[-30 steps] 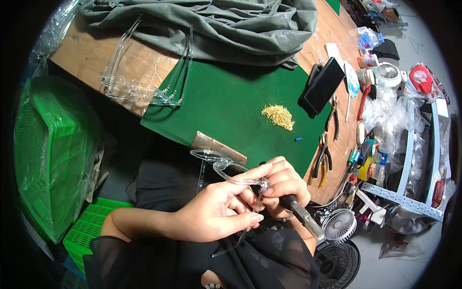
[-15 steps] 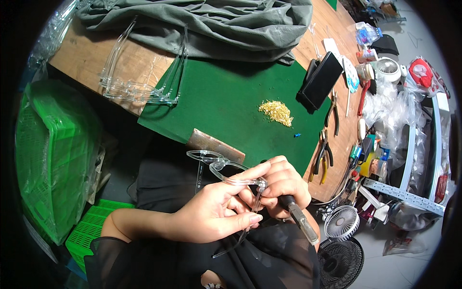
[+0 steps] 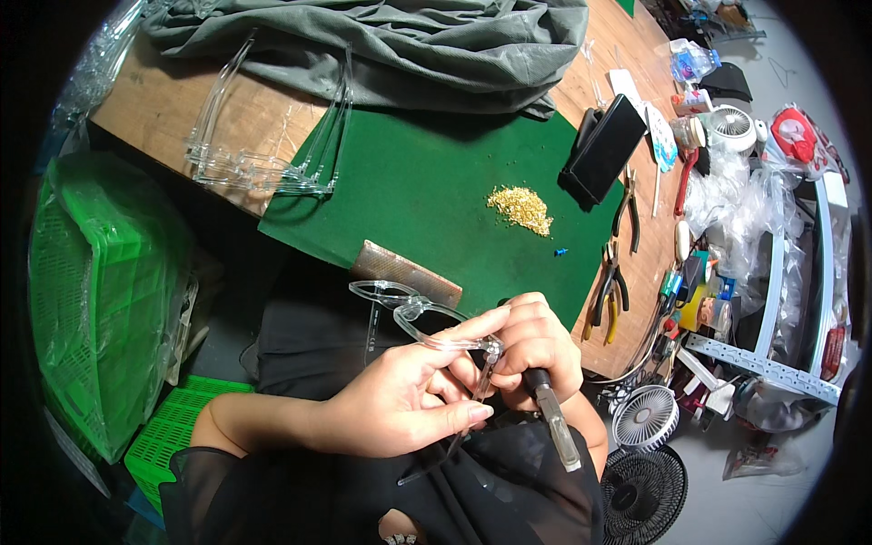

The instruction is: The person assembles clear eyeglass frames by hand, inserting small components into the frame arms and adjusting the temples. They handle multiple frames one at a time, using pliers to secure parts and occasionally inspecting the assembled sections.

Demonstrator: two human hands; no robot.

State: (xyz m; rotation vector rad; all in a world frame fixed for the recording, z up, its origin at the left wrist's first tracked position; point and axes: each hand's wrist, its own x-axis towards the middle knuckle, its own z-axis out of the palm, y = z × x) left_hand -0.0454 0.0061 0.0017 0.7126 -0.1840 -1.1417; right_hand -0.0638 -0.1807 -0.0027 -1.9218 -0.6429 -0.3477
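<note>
A pair of clear eyeglass frames (image 3: pixel 420 320) is held in front of my body, its front pointing to the upper left. My left hand (image 3: pixel 409 400) grips it, thumb and fingers closed around one temple near the hinge. Against that same hinge corner press the fingertips of my right hand (image 3: pixel 540 354). That hand is also closed round a black-handled tool (image 3: pixel 556 422) with a flat metal end sticking out toward the lower right; its exact kind is unclear. Beyond the hands, a worn metal-faced block (image 3: pixel 406 272) lies at the edge of the green mat (image 3: pixel 409 200).
More clear eyeglass frames (image 3: pixel 259 173) stand at the left. A pile of small gold-coloured parts (image 3: pixel 520 211) and a small blue piece (image 3: pixel 560 252) lie on the mat. Rightward are a phone (image 3: pixel 607 150), pliers (image 3: pixel 610 286) and a fan (image 3: pixel 645 418). Grey cloth (image 3: pixel 391 54) covers the back.
The outer metal end of the tool in my right hand has swung left and slightly down. Both hands keep their hold at the hinge of the eyeglass frames.
</note>
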